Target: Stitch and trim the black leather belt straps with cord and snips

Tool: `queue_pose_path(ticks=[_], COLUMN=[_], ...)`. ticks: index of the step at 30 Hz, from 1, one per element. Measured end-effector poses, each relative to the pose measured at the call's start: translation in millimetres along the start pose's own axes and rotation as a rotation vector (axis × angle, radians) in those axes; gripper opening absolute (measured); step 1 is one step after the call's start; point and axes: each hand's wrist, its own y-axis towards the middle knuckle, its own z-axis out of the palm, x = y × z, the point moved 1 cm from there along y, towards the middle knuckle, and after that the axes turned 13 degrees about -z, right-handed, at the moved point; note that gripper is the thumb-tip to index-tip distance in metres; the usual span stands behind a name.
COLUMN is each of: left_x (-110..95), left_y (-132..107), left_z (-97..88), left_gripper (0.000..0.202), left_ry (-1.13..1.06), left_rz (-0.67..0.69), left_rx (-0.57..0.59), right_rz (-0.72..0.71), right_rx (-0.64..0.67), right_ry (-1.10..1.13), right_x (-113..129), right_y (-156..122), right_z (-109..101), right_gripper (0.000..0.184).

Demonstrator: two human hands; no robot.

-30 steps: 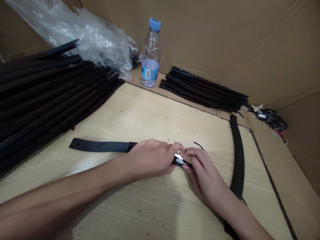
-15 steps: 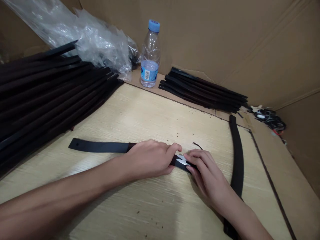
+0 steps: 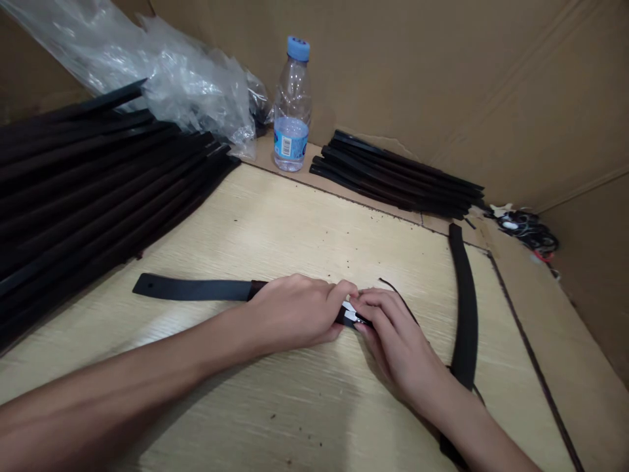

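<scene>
A dark strap [image 3: 191,288] with a hole near its left end lies across the table. My left hand [image 3: 299,311] is wrapped round the strap's brown-black middle part, thumb on top. Close by, my right hand [image 3: 393,331] grips small thread snips [image 3: 350,314]; their silver blades lie against the strap beside my left thumb, and their handles are hidden in my fingers. A thin black cord [image 3: 396,292] curves out behind my right hand. Another black strap [image 3: 463,301] lies to the right, partly under my right forearm.
Many dark straps [image 3: 98,183] are piled at the left, with clear plastic bags [image 3: 196,92] behind. A water bottle [image 3: 291,111] stands at the back beside a smaller strap bundle [image 3: 393,174]. A tangle of cords [image 3: 531,233] sits at the right. Cardboard walls [image 3: 442,78] enclose the table.
My right hand and the snips have moved left along the strap, right up to my left thumb. More of the black cord shows behind the right hand. My left hand keeps its place.
</scene>
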Motion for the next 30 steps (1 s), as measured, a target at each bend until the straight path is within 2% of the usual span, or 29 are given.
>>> queue_pose_path(ticks=[15,21,30], left_x=[2.6,2.3,2.0], left_y=[0.1,-0.5,0.7], left_z=[2.2,2.9,0.8], left_gripper=[0.037,0.035,0.035], left_ry=[0.002,-0.004,-0.003], left_rz=[0.042,0.03,0.006], left_rx=[-0.029,-0.029,-0.005], right_rz=[0.014,-0.021,0.0], right_rx=[-0.004,-0.014,-0.021], right_ry=[0.028,0.025,-0.041], right_x=[-1.4,1.7,1.4], right_y=[-8.1,-0.7,-2.1], right_z=[-8.3,-7.0,1.0], right_gripper=[0.025,0.028,0.025])
